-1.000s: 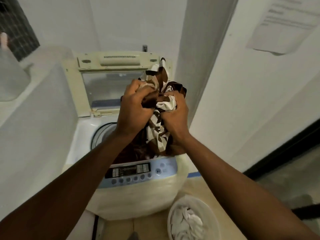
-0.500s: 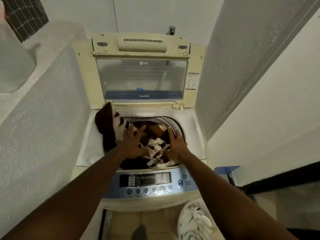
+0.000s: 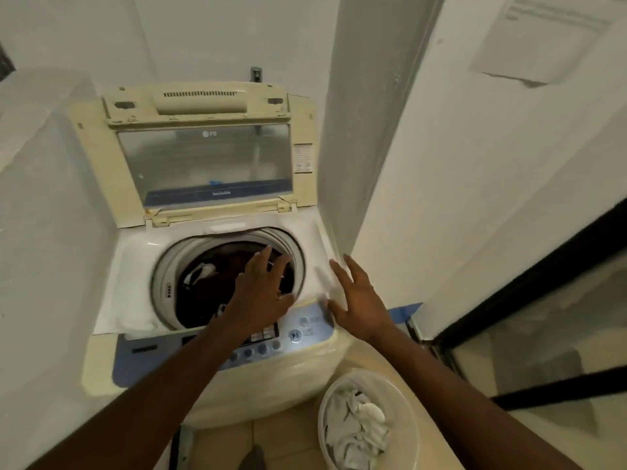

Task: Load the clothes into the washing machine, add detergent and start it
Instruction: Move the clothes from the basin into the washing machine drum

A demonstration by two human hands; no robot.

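A moment ago both hands were pushing the brown and white cloth down, and part of it hung over the left edge. Now the brown and white cloth (image 3: pixel 210 286) lies all inside the round tub (image 3: pixel 163 276) of the washing machine (image 3: pixel 135 266). Nothing hangs over the rim any more.

The left hand (image 3: pixel 261 290) has come up and is over the right part of the tub mouth. Its fingers are spread wide, its grip is released, and it holds nothing. The right hand (image 3: pixel 356 300) has moved out to the side, above the right edge of the machine top. Its fingers are spread too and its grip is released. I cannot tell if it touches the machine.

So this piece looks loaded. But the basket (image 3: pixel 324 412) on the floor, just in front of the machine on the right, has white clothes (image 3: pixel 359 422) in it. I think the loading is not done yet. No soap shows anywhere in the view.

The lid (image 3: pixel 203 157) stands straight up, open. The buttons (image 3: pixel 258 349) sit at the front, and the left arm hides some of them. A white wall (image 3: pixel 356 130) stands very close on the right and a low grey wall (image 3: pixel 44 232) on the left, so the spot is tight. A paper (image 3: pixel 543 39) hangs high on the right.
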